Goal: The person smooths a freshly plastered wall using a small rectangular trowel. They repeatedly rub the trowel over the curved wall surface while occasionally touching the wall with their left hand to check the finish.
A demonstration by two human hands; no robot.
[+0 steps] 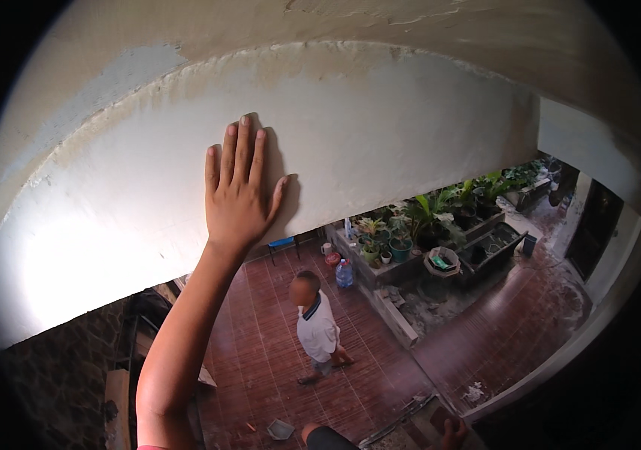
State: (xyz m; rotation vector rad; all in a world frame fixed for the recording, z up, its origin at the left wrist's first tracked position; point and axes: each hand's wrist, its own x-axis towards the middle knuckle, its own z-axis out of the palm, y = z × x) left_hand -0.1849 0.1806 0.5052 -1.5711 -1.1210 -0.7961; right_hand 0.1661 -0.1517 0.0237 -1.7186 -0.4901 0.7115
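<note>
Our left hand (239, 191) lies flat on the white plastered beam (380, 142), fingers (243, 146) straight and together, thumb spread. Lower right, our right hand (453, 433) is barely visible; we cannot tell its fingers' state.

The left hand (239, 191) lies flat on the white wall (380, 142), so its palm is hidden. At the picture's lower edge, well below that wall, the right hand (453, 435) is cut off — only fingers and part of its back show, grip unreadable. Beside it a dark rounded shape (328, 438) is cropped too. Far beneath the wall, the potted plants (425, 217) are too small to tell apart.
</note>
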